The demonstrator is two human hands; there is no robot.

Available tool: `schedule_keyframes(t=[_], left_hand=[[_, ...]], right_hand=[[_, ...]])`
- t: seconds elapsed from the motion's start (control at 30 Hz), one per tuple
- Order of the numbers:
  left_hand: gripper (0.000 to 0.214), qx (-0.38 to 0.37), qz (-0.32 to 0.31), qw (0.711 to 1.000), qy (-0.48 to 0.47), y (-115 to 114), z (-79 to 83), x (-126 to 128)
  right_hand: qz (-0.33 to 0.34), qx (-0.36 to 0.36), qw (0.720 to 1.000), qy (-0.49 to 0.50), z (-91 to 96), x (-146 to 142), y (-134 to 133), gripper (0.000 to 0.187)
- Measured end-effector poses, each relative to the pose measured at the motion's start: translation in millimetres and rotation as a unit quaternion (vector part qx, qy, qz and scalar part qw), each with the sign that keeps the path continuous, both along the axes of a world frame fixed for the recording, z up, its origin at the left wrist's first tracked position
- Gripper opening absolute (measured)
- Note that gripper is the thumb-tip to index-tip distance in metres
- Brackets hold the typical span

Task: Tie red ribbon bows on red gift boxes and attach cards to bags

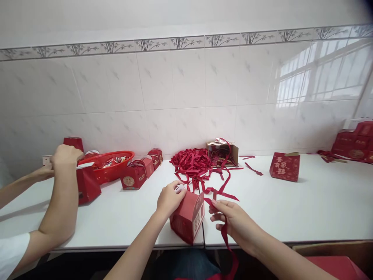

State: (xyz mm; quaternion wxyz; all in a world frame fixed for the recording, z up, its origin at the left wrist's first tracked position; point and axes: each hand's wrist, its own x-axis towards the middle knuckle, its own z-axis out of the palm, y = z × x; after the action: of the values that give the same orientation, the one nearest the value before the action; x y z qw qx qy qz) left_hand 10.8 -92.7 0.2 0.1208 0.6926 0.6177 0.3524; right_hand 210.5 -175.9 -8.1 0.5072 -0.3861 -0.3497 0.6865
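A small red gift box [188,217] stands on the white table near its front edge. My left hand [169,198] is closed over the top of the box, fingers curled on its upper flaps. My right hand [233,219] is just right of the box and pinches a red ribbon [225,237], which hangs down past the table edge. A heap of loose red ribbons [195,163] lies behind the box.
Another person's arms [60,186] work on a red box [87,184] at the left. A red basket [109,163], several finished boxes [136,175], an open cardboard carton [224,149], a red bag [284,166] and stacked red boxes [355,144] sit along the tiled wall.
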Motion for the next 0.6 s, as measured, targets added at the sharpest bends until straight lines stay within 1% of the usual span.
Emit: schedule_keyframes(t=[0.1, 0.23, 0.4, 0.6], left_hand=[[0.021, 0.004, 0.005, 0.999, 0.044, -9, 0.4, 3], [0.021, 0.013, 0.014, 0.995, 0.093, -16, -0.2, 8], [0.021, 0.019, 0.014, 0.994, 0.107, -18, -1.5, 10], [0.022, 0.023, 0.014, 0.993, 0.113, -18, -2.3, 10]], right_hand=[[-0.002, 0.019, 1.000, -0.002, -5.3, -9, 2, 0.034], [-0.017, 0.039, 0.999, -0.017, -11.8, -13, 2, 0.036], [-0.030, 0.045, 0.998, -0.035, -18.4, -13, 2, 0.036], [-0.041, 0.047, 0.997, -0.053, -21.9, -15, 2, 0.037]])
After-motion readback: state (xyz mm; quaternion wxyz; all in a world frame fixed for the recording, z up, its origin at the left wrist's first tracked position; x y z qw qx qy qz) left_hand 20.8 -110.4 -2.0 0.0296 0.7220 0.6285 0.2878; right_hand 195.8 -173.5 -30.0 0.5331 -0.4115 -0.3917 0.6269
